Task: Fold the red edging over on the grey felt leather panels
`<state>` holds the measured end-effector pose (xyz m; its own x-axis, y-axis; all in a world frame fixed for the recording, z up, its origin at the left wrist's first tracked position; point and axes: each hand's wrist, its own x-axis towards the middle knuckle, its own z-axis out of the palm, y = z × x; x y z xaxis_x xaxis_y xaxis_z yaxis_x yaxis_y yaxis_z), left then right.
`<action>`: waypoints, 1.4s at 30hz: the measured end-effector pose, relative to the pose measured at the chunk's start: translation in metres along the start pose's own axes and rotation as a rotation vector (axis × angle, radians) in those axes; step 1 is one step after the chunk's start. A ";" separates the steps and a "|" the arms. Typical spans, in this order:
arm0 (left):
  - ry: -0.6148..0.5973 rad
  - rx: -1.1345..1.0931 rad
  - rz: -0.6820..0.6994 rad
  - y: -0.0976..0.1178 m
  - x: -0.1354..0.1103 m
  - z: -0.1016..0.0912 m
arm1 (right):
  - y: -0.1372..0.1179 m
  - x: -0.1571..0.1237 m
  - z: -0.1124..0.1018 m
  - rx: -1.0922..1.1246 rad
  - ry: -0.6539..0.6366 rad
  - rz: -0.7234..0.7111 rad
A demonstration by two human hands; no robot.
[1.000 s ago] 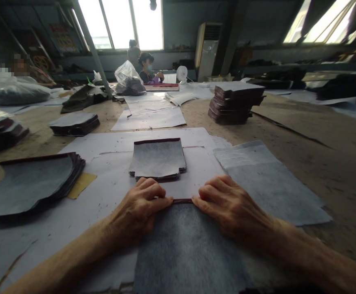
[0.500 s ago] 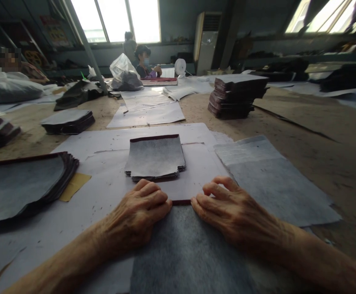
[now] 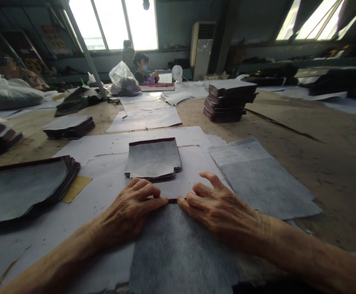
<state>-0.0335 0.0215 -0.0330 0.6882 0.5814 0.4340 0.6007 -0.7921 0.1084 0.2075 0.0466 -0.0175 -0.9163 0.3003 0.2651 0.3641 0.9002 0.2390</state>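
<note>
A grey felt-like sheet (image 3: pixel 181 249) with a dark red top edge lies in front of me on white paper (image 3: pixel 110 183). My left hand (image 3: pixel 132 210) rests on its top left corner, fingers curled and pressing the folded edge. My right hand (image 3: pixel 217 208) presses the top edge just right of centre, fingers bent, thumb raised. The two hands almost touch at the edge. Just beyond them sits a small stack of grey pieces (image 3: pixel 152 159).
A larger stack of curved grey pieces (image 3: pixel 25 188) lies at left, over a yellow scrap (image 3: pixel 76 188). Grey sheets (image 3: pixel 257 179) lie at right. A tall dark stack (image 3: pixel 227 102) and more piles stand farther back. Other people (image 3: pixel 143 69) sit at the far end.
My right hand has slid left along the top edge toward my left hand, closing the gap. The view has shifted slightly.
</note>
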 end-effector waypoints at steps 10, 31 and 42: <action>0.138 -0.026 -0.038 -0.007 -0.019 -0.005 | 0.000 0.005 0.000 -0.056 0.069 -0.060; 0.143 0.032 -0.248 0.023 -0.040 -0.013 | -0.024 0.042 0.033 0.579 0.229 0.145; 0.065 0.070 -0.422 0.038 -0.045 -0.010 | -0.022 0.048 0.032 0.529 0.098 0.124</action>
<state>-0.0455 -0.0365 -0.0399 0.3506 0.8368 0.4204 0.8516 -0.4717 0.2286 0.1503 0.0506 -0.0396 -0.8426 0.4062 0.3534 0.3118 0.9033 -0.2947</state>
